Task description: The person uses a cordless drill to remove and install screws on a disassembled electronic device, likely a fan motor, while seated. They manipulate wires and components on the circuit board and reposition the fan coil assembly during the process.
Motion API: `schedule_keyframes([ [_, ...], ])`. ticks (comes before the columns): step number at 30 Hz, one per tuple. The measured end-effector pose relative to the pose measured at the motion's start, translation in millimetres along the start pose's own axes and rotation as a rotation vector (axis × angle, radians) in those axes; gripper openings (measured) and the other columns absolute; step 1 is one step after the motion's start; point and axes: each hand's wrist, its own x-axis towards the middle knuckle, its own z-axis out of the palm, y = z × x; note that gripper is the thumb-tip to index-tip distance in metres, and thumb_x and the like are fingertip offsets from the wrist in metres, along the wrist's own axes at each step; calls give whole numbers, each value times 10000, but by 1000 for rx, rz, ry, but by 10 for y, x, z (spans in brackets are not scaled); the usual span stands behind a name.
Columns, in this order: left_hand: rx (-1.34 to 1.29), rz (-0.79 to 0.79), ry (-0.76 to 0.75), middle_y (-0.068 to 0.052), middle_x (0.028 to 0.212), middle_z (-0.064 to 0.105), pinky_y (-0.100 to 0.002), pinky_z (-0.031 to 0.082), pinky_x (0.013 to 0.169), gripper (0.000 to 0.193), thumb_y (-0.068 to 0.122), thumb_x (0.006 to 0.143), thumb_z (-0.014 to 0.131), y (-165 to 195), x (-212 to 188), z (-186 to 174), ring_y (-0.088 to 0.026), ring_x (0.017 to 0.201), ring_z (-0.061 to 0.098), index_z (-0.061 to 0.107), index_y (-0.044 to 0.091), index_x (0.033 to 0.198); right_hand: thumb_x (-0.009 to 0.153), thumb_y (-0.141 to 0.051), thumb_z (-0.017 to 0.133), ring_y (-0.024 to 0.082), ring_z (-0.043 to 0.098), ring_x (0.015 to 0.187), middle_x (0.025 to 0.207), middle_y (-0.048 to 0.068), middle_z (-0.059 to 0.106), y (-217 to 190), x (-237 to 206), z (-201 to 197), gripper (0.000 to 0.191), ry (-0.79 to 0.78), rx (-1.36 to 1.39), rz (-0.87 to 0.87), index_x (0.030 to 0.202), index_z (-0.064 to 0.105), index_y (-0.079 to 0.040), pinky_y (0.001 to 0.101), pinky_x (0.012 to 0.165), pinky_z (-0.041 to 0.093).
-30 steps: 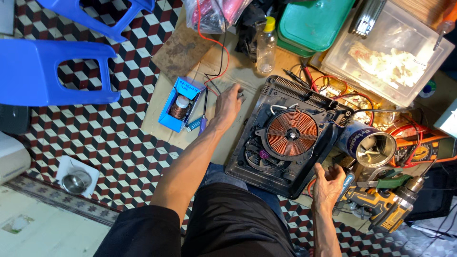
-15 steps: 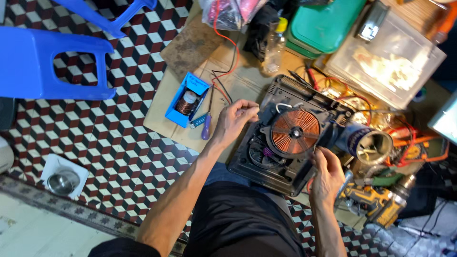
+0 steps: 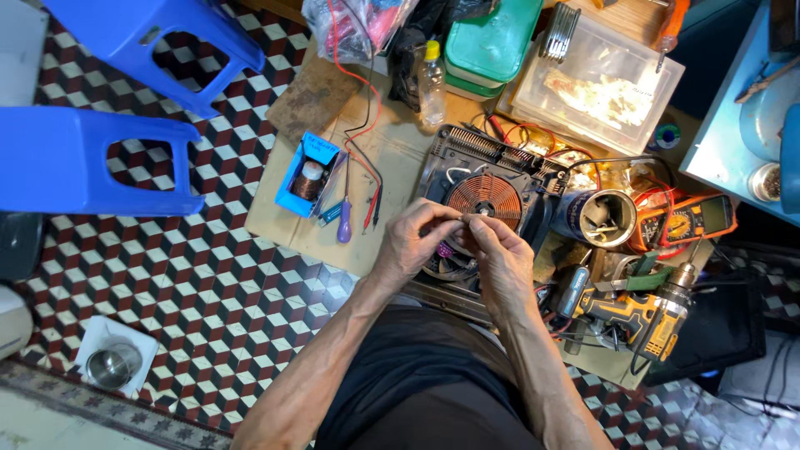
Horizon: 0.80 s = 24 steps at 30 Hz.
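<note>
In the middle of the frame, the person's left hand (image 3: pixel 417 243) and right hand (image 3: pixel 498 254) are meeting fingertip to fingertip, pinching a small thing too tiny to identify. They are hovering over the opened induction cooker (image 3: pixel 492 208), just below its copper coil (image 3: pixel 483 200). The cooker is lying on a cardboard sheet (image 3: pixel 392 158) on the checkered floor. Left of the hands, a purple-handled screwdriver (image 3: pixel 344 222) and a blue box (image 3: pixel 307 175) are resting on the cardboard. At lower right a yellow cordless drill (image 3: pixel 635 315) is lying, with an orange multimeter (image 3: pixel 685 222) above it.
</note>
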Motion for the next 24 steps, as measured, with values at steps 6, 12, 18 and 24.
schedule_keyframes([
  [6,60,14,-3,-61,1000,712,-290,588,743,176,153,947,729,14,-271,444,-156,863,724,720,74,1103,945,-23,692,168,677,873,952,88,706,160,69,-524,88,-42,114,62,1029,685,6,309,862,562],
  [12,-396,-353,-32,-104,1061,762,-248,597,838,274,164,993,656,-172,-513,747,-149,971,745,681,17,1223,938,-2,678,173,654,826,923,83,676,237,90,-852,85,13,136,149,1019,655,-17,304,809,561],
  [18,-895,-607,-9,-107,1114,735,-266,597,869,340,158,1024,605,-414,-634,719,-155,965,725,612,-14,1317,938,5,698,171,672,835,967,92,693,231,-25,-791,153,0,98,76,1080,650,-23,282,793,578],
  [24,-1069,-712,-59,-86,1098,743,-263,598,858,339,152,1000,637,-642,-523,669,-145,961,737,607,1,1302,932,-6,695,183,696,880,987,96,702,247,-112,-606,150,80,142,27,1075,651,-26,289,808,589],
])
